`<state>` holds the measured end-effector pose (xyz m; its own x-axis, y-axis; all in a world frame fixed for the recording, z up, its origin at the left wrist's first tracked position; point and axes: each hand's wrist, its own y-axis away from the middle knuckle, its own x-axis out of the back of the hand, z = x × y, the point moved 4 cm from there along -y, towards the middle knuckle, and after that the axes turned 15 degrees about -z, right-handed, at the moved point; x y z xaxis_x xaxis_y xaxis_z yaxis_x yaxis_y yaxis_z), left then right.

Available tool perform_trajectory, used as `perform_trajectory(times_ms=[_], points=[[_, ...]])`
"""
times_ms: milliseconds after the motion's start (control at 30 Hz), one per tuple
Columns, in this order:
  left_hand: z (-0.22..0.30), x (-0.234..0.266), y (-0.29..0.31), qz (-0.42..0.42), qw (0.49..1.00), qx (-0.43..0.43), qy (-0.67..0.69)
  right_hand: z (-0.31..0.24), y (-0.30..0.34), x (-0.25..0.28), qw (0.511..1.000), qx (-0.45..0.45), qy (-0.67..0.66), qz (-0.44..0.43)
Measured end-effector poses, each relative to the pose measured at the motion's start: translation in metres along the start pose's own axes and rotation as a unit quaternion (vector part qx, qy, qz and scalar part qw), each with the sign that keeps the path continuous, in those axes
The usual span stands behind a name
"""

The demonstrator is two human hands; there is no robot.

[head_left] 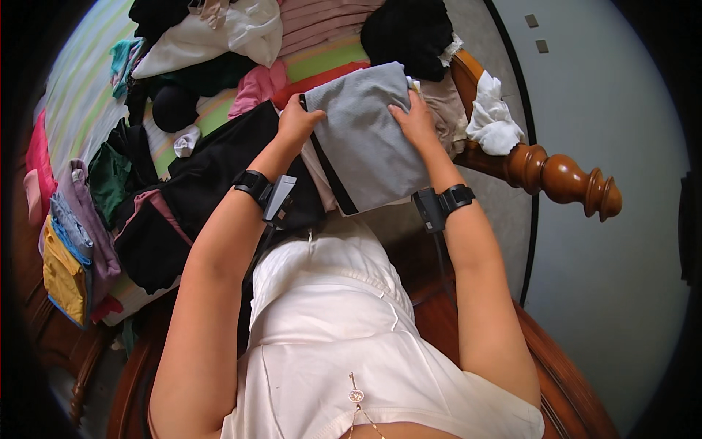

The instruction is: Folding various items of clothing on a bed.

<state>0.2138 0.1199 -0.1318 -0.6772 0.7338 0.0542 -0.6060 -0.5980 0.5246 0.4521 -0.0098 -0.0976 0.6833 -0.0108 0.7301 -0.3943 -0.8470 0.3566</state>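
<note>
Between my hands is a folded grey garment (369,139) with a black band along its left edge. My left hand (298,122) is closed on its upper left side, the thumb lying on the cloth. On the upper right side my right hand (417,121) grips it the same way, thumb on top and fingers hidden behind. Part of a red cloth (322,80) shows behind it. A large black garment with dusty pink parts (219,172) lies spread to the left, under my left forearm.
Folded clothes, among them a yellow one (64,271), lie at the bed's left edge. White (212,40) and black clothes (406,36) lie farther back. A turned wooden bedpost (563,179) juts out on the right, with a white cloth (495,117) over the rail.
</note>
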Motion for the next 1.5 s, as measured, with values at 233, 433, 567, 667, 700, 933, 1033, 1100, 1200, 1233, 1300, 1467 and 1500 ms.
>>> perform_trajectory(times_ms=[233, 433, 567, 667, 700, 933, 1033, 1100, 1200, 1233, 1300, 1467, 1500], points=[[0.036, 0.011, -0.009, -0.015, 0.939, -0.03, -0.343, 0.027, 0.03, 0.01, 0.998, -0.029, 0.052, 0.019], [0.045, 0.006, -0.018, -0.112, 0.875, 0.058, -0.467, 0.059, 0.049, 0.002, 0.968, -0.152, -0.144, -0.135], [0.046, 0.007, -0.03, -0.177, 0.862, 0.119, -0.46, 0.051, 0.034, 0.0, 0.959, -0.159, -0.173, -0.161], [0.04, 0.006, -0.03, -0.257, 0.897, 0.132, -0.335, 0.034, 0.026, 0.001, 0.942, -0.129, -0.215, -0.223], [0.048, 0.005, -0.026, -0.259, 0.895, 0.143, -0.335, 0.031, 0.025, 0.003, 0.942, -0.123, -0.216, -0.225], [0.053, 0.048, -0.044, -0.243, 0.962, 0.058, -0.11, -0.013, -0.002, 0.028, 0.96, -0.036, -0.215, -0.174], [0.057, 0.079, -0.062, -0.187, 0.972, 0.023, -0.142, -0.02, -0.032, 0.028, 0.976, -0.02, -0.168, -0.139], [0.058, 0.082, -0.066, -0.131, 0.966, 0.005, -0.224, -0.005, -0.049, 0.024, 0.985, -0.036, -0.083, -0.147], [0.034, 0.078, -0.062, -0.036, 0.911, -0.011, -0.411, 0.007, -0.06, 0.009, 0.985, -0.056, 0.054, -0.156], [0.035, 0.065, -0.05, -0.003, 0.916, 0.024, -0.401, 0.003, -0.052, 0.008, 0.984, -0.06, 0.056, -0.156], [0.051, 0.046, -0.016, 0.137, 0.867, -0.094, -0.47, -0.024, -0.027, 0.018, 0.973, -0.013, 0.227, 0.032], [0.058, 0.001, 0.049, -0.009, 0.806, -0.262, -0.531, -0.076, 0.032, 0.015, 0.927, 0.199, 0.313, 0.051], [0.05, -0.006, 0.056, -0.058, 0.798, -0.253, -0.544, -0.078, 0.043, 0.01, 0.916, 0.219, 0.334, 0.031]])
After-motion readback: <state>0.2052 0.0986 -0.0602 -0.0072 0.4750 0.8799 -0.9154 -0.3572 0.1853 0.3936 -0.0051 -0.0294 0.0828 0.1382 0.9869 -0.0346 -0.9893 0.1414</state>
